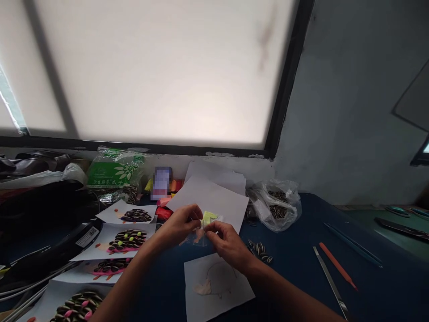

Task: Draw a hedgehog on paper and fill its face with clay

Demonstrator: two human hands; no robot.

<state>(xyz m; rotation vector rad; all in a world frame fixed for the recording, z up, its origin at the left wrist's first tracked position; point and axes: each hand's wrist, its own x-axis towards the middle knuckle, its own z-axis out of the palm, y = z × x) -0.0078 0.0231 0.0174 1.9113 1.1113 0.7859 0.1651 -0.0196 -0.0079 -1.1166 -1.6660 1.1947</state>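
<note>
My left hand (182,226) and my right hand (228,243) are close together over the desk, fingertips pinching a small clear plastic bag (201,241). Something peach-coloured shows through the bag. Just behind my fingers lies a bright yellow-green piece (209,217), also in clear wrapping. Below my hands rests a sheet of paper (197,308) with a pencil outline of a round-backed animal; its pointed snout is covered in a pale peach material. A small pile of striped sunflower seeds (259,251) sits beside my right wrist.
Several finished seed-covered animal pictures (132,239) lie at the left. Behind are a green seed packet (112,172), coloured packets (164,212), white paper (214,192) and a clear bag of seeds (278,205). To the right are tweezers (353,245), an orange tool (338,266) and a metal strip (330,281).
</note>
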